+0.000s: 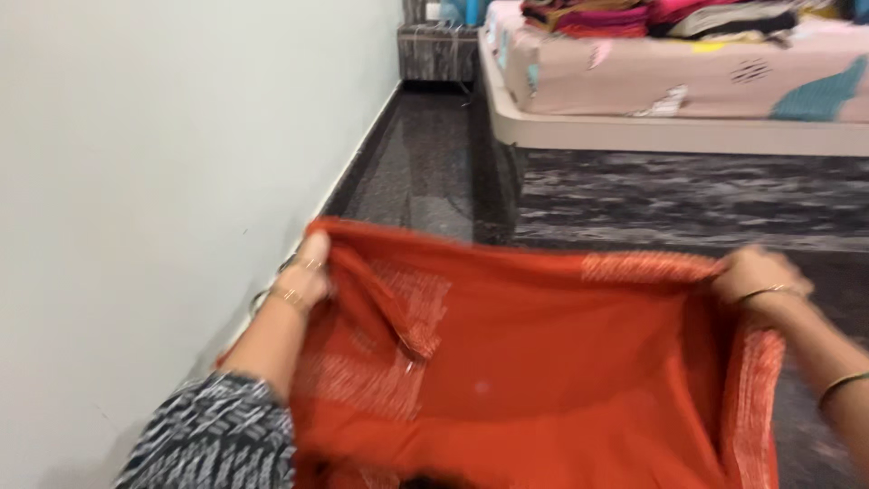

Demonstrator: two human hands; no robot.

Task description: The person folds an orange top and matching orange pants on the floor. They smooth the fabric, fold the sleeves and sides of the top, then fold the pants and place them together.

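Pale wall (136, 181) fills the left of the view and meets a dark, speckled stone floor (425, 172) that runs back toward a low patterned cabinet (439, 50) in the far corner. Along the right stands a bed (670, 131) on a light frame, its mattress under a pink printed sheet, with a stack of folded clothes (652, 16) in pink, maroon and dark colours along its top edge.

Nearest the camera, an orange-red garment (534, 362) with bands of fine white print is stretched wide in the air above the floor, touching nothing else in view. Its long axis runs left to right, from one hand to the other, and the body of the cloth hangs down from that upper edge toward the person.

At the garment's upper left corner the left hand (308, 267) is clenched on a bunched fold, the wrist in thin gold bangles and the arm in a black-and-white patterned sleeve (213, 435). At the upper right corner the right hand (756, 276), blurred and also bangled, is closed on the cloth's edge. Both hands sit level and equally near the cloth, each at one end.
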